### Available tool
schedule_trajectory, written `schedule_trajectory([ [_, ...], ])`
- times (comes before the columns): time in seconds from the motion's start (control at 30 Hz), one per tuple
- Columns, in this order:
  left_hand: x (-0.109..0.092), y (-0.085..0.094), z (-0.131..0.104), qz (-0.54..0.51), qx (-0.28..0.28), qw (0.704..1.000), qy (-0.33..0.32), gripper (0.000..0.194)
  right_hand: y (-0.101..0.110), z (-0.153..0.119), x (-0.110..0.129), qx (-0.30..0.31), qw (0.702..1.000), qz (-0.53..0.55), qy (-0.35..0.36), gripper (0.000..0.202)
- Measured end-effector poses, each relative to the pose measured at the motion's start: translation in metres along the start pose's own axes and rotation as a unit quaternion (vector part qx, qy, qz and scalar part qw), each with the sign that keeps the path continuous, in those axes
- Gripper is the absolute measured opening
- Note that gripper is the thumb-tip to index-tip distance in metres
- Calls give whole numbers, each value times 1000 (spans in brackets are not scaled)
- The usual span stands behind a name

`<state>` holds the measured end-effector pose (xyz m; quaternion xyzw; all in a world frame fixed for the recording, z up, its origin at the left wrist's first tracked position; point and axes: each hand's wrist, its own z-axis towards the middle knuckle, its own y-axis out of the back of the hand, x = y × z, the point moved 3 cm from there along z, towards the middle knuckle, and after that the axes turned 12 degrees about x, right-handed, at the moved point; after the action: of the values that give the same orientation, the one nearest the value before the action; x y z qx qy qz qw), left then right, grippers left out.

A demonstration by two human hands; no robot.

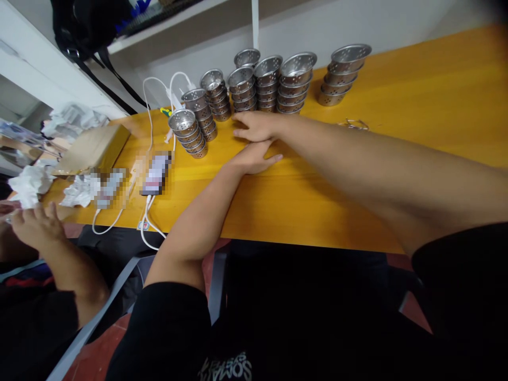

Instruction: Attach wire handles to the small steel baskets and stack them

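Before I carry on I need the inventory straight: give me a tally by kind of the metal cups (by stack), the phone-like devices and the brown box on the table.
Clearly visible cup stacks: 7
Back cup, mostly hidden below its rim: 1
Phone-like devices, pixelated: 2
Brown box: 1
Total: 11

In front of me a yellow-orange wooden desk runs along a pale grey wall, its surface catching a soft sheen. Above the desk's left part, a white-edged shelf juts from that wall, the space under it in dull shade, and a narrow white upright stands near its end. To my left rises a white panel. Below the desk I see reddish floor, crossed by a grey chair frame.
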<state>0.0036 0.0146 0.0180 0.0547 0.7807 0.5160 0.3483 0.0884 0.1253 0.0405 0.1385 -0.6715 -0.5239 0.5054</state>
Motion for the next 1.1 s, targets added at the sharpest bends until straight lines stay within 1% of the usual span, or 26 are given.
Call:
schedule_trajectory([
  [0.1,1,4,-8,5,-8,1000,-13,82,3,-8,3,-15,999,22,-35,76],
  [0.17,2,6,-11,7,-14,1000,-12,76,8,-18,10,-30,999,31,-15,72],
  [0.23,2,8,-13,14,-17,1000,-2,76,14,-35,18,-41,999,36,6,66],
  [0.3,-1,10,-15,22,-14,1000,3,81,22,-59,27,-45,998,38,8,61],
  [0.37,-9,14,-20,38,-5,999,17,83,32,-90,35,-38,998,44,4,54],
  [0.43,-22,22,-30,69,17,996,53,81,44,-126,41,-43,998,52,0,47],
  [0.47,-29,27,-37,90,33,992,81,79,50,-145,42,-47,998,51,-7,44],
  [0.53,-47,41,-56,118,70,981,140,83,61,-181,40,-74,996,46,-21,43],
  [0.57,-56,50,-68,126,77,977,155,76,65,-198,35,-85,995,49,-29,43],
  [0.6,-63,59,-81,136,97,968,190,73,67,-214,28,-99,993,51,-37,42],
  [0.67,-69,79,-112,158,104,945,265,66,68,-240,9,-130,988,49,-61,41],
  [0.7,-67,86,-129,157,112,941,277,61,67,-251,-2,-150,984,56,-74,39],
  [0.73,-63,91,-148,139,139,942,273,62,66,-260,-13,-170,979,73,-83,36],
  [0.77,-55,96,-167,114,137,946,271,63,64,-267,-25,-194,971,101,-92,32],
  [0.8,-44,100,-187,89,116,949,279,57,62,-273,-34,-212,964,122,-102,28],
  [0.83,-30,104,-208,72,57,949,301,47,60,-277,-43,-223,959,135,-110,25],
  [0.87,-15,106,-227,57,11,946,319,43,59,-279,-49,-231,955,144,-117,22],
  [0.9,-1,107,-243,46,-41,943,326,43,58,-280,-53,-234,954,144,-122,21],
  [0.93,12,106,-256,33,-90,944,315,47,58,-280,-55,-235,953,141,-126,20],
  [0.97,23,103,-263,10,-116,952,285,53,58,-280,-56,-234,954,136,-130,19],
  [1.0,32,98,-265,-18,-123,960,252,57,58,-280,-56,-230,955,130,-133,19],
  [1.03,40,93,-264,-40,-133,964,226,60,57,-279,-56,-224,957,122,-138,18],
  [1.1,52,84,-251,-46,-154,971,178,59,54,-278,-55,-205,961,108,-149,17],
])
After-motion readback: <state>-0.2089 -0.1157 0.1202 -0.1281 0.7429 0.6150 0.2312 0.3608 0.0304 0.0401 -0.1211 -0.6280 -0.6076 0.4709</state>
